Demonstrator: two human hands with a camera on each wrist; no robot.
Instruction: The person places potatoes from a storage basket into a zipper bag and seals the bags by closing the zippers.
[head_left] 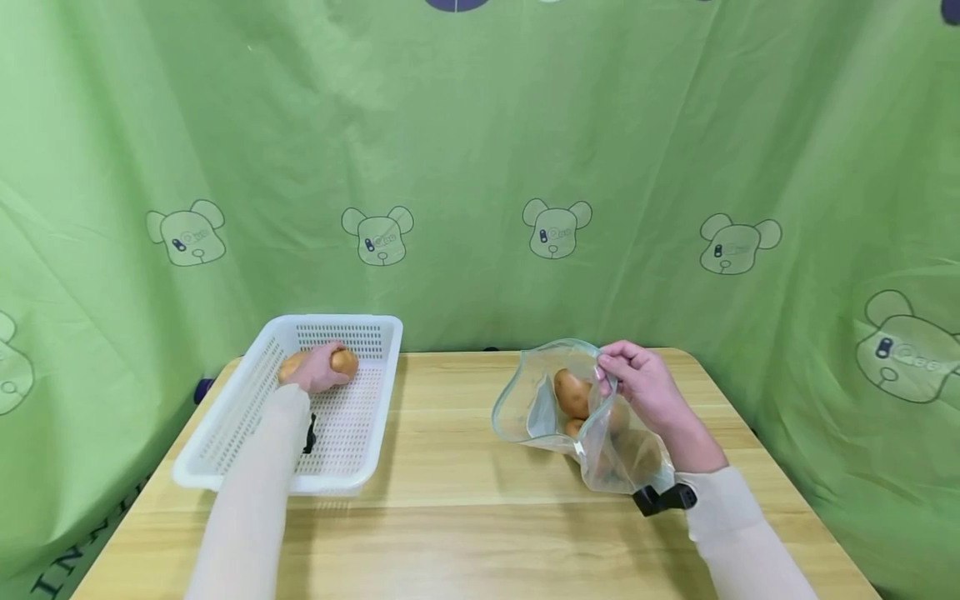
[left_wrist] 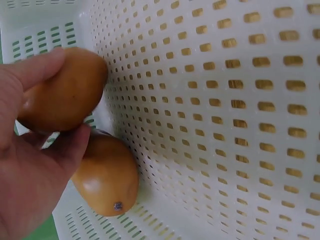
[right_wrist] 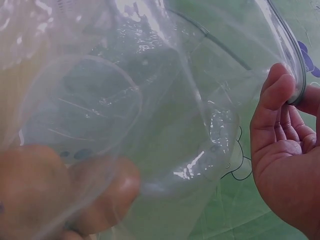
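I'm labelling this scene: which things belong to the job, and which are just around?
Job: left hand; gripped brown item; second brown item; white basket; right hand; clear bag; bagged brown items.
Just there: table; green curtain; black wrist devices.

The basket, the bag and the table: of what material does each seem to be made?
Basket: probably moulded white plastic, satin; even rows of slots.
Bag: clear, glossy plastic film; it wrinkles and reflects light.
Table: wood or wood-look laminate, pale; grain visible.
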